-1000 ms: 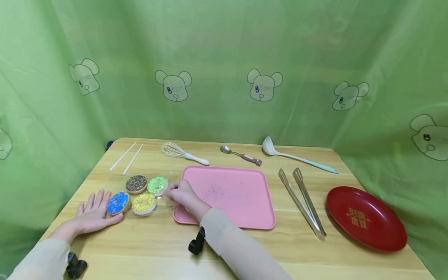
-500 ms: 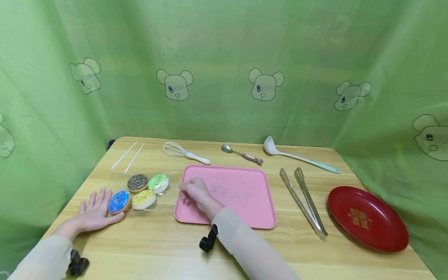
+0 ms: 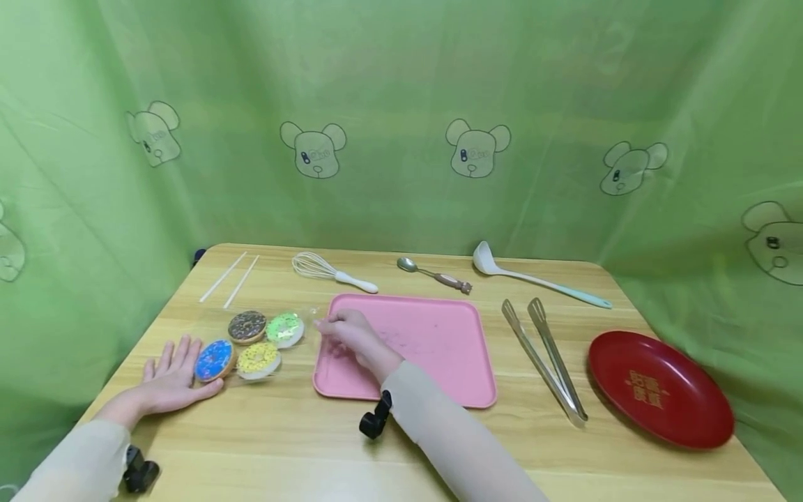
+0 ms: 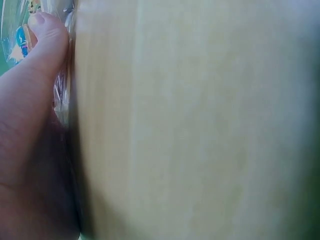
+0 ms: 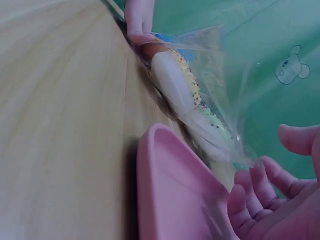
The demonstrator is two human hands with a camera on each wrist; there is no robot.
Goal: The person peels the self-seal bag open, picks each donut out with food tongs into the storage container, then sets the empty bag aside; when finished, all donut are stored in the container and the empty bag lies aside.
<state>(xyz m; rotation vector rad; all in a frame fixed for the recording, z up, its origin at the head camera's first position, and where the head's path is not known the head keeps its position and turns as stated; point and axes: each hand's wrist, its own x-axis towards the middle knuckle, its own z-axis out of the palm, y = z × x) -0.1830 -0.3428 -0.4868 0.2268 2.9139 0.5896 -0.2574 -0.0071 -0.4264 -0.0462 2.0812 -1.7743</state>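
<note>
- Bag point(image 5: 212, 67), clear and thin, lies left of centre in the head view, holding a blue donut point(image 3: 215, 360), a brown donut point(image 3: 247, 326), a yellow donut point(image 3: 258, 359) and a green donut point(image 3: 285, 328).
- Its film looks soft, crinkly and rather slippery; the load is probably light. The donuts seem firm, though their sprinkled tops may mark or chip, and they could slide inside.
- Loose film at the bag's right end looks the easiest place to pinch; lifting the whole would be safer with support beneath the donuts.
- The left hand point(image 3: 171, 381) lies with fingers straight and spread, thumb against the bag beside the blue donut.
- The right hand point(image 3: 357, 339) has its fingers loosely bent, thumb apart from the index finger; the fingertips are at the bag's right edge, but whether they touch it cannot be told.
- Beneath is a smooth wood-grain table point(image 3: 282, 439), with a pink tray point(image 3: 433, 348) at centre, under the right hand.
- Chopsticks point(image 3: 241, 282), a whisk point(image 3: 355, 281), a spoon point(image 3: 449, 281) and a ladle point(image 3: 533, 281) line the far side; tongs point(image 3: 543, 367) and a red plate point(image 3: 627, 355) lie at right.
- Green curtain point(image 3: 389, 70) with bear-like heads fills the upper frame.
</note>
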